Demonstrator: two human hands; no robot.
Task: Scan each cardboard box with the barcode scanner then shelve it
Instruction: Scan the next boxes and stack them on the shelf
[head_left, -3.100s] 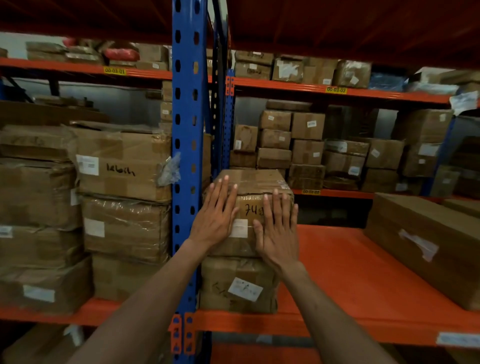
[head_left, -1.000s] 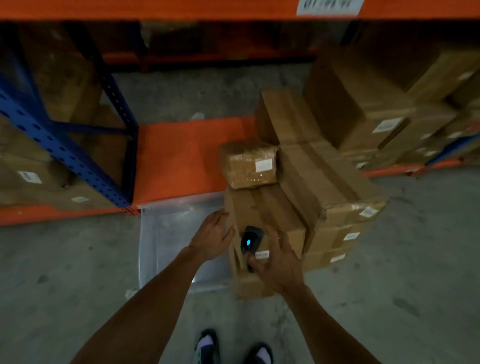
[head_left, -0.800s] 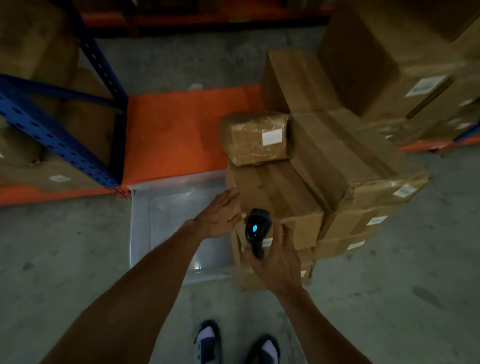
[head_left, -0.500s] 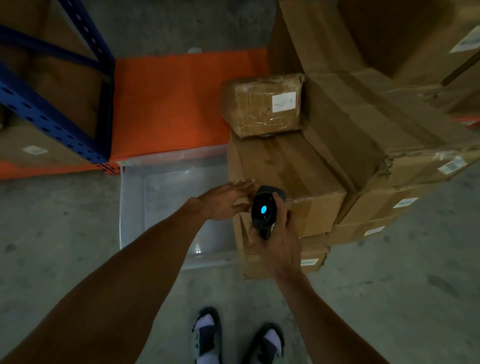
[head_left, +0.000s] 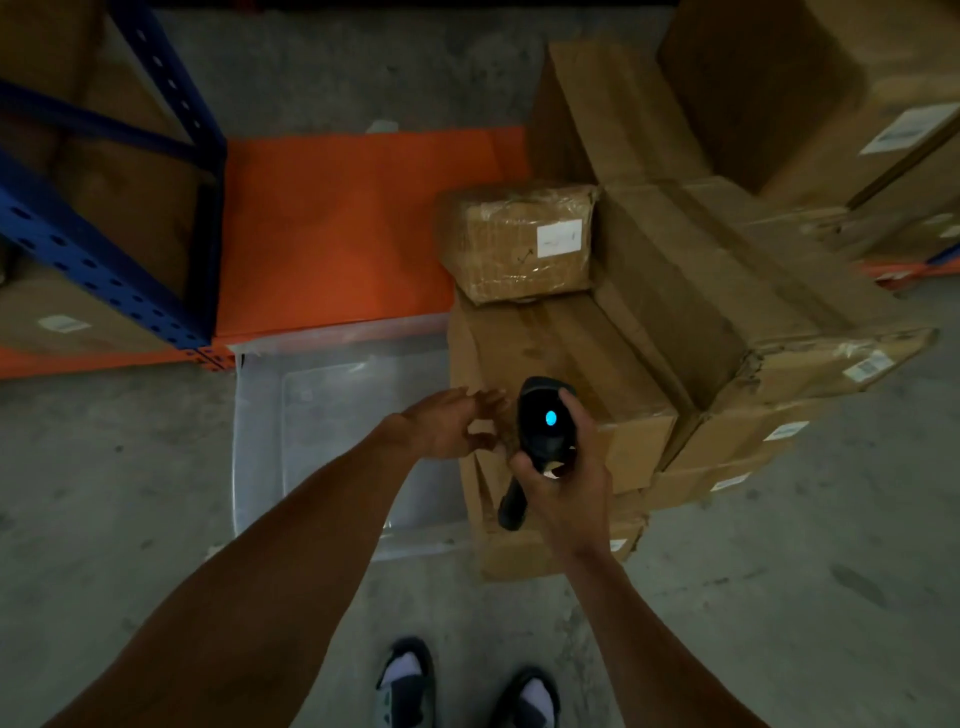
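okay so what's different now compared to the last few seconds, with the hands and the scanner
About three seconds ago both hands pressed flat on a box on the orange shelf. Since then the view has swung down to the floor stack, and the right hand has picked up the barcode scanner and raised it. The left hand has stayed open at the top box. The small wrapped box hasn't moved.

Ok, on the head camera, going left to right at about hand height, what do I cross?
Blue rack post → clear plastic bin → left hand, open → scanner in the right hand → stacked cardboard boxes.
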